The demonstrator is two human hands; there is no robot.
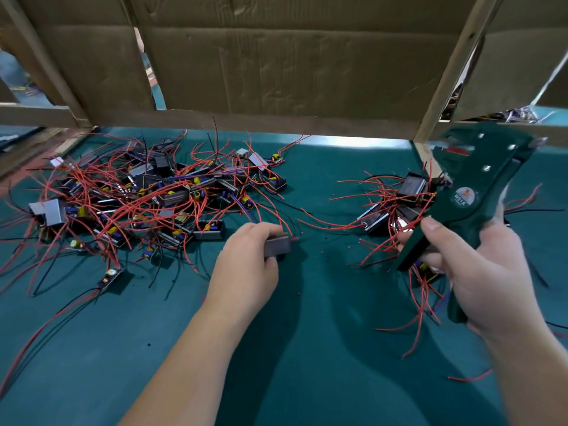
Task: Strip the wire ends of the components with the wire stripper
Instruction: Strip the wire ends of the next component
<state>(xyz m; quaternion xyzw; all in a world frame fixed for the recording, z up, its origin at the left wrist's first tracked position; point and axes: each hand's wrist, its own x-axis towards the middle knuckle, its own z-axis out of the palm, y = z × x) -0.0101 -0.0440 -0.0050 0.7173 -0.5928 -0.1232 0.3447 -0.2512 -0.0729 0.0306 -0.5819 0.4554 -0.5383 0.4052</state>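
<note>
My left hand (246,259) grips a small dark boxed component (278,245) just above the green table mat, its red and blue wires trailing back toward the left pile. My right hand (473,272) grips the handles of a dark green wire stripper (470,192), held upright with its jaws at the top right, over the right pile. A large heap of components with red and black wires (147,198) lies at the left. A smaller heap of components (396,207) lies at the right, partly hidden behind the stripper and my right hand.
The green mat (322,333) covers the table. A cardboard wall (276,56) in a wooden frame closes the back. A wooden post (445,72) stands at the back right. Tiny red insulation bits (322,250) dot the mat between my hands. Loose red wires lie near the right edge.
</note>
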